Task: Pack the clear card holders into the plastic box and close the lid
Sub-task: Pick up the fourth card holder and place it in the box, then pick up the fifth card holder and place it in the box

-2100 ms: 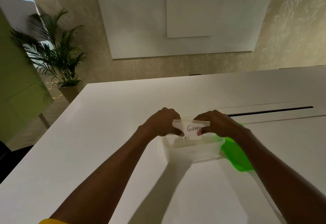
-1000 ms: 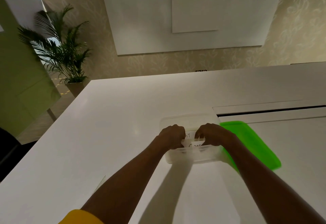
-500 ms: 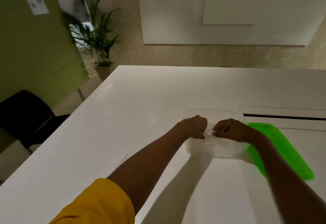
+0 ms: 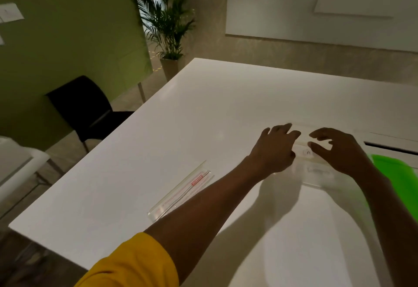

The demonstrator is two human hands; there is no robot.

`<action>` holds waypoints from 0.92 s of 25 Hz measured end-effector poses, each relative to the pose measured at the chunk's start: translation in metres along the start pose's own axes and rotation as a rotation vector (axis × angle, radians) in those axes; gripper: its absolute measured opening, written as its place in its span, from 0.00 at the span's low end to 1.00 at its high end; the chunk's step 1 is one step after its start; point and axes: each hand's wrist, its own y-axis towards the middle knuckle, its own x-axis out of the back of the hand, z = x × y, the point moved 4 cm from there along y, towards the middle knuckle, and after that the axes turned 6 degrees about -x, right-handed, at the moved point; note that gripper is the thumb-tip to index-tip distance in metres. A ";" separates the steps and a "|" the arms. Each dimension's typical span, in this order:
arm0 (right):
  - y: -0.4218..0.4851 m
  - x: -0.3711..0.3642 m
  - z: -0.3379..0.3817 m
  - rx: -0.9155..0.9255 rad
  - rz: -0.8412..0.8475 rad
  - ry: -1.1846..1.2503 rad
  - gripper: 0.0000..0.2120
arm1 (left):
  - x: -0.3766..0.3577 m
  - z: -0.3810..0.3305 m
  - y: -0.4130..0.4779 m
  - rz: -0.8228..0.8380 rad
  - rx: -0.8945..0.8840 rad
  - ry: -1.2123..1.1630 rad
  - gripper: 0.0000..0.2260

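A wide white table [image 4: 181, 128] fills the middle and 3 o'clock side, with a dark slot [image 4: 389, 147] cut in its top at 3 o'clock. A black chair [image 4: 83, 105] stands off its corner at 9 o'clock, before a green wall [image 4: 67, 26] bearing a paper sheet [image 4: 10, 13]. A potted palm [image 4: 167, 20] rises at 11 o'clock; white wall panels [image 4: 294, 4] hang at 1 o'clock.

Dim, soft overhead light; perhaps slight motion blur, wide-angle edge warping.
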 end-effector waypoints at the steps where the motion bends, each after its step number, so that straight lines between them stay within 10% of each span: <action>1: -0.005 -0.001 0.013 0.044 -0.032 -0.005 0.11 | 0.005 0.005 -0.015 -0.033 0.020 -0.004 0.29; 7: -0.046 -0.024 0.103 0.261 -0.186 0.105 0.11 | 0.039 0.063 -0.123 -0.111 0.170 -0.010 0.29; 17: -0.124 -0.160 0.214 0.375 0.194 0.058 0.19 | 0.029 0.139 -0.269 -0.033 0.469 -0.091 0.31; 23: -0.149 -0.202 0.238 0.507 0.109 -0.085 0.20 | 0.012 0.146 -0.305 -0.051 0.526 -0.095 0.23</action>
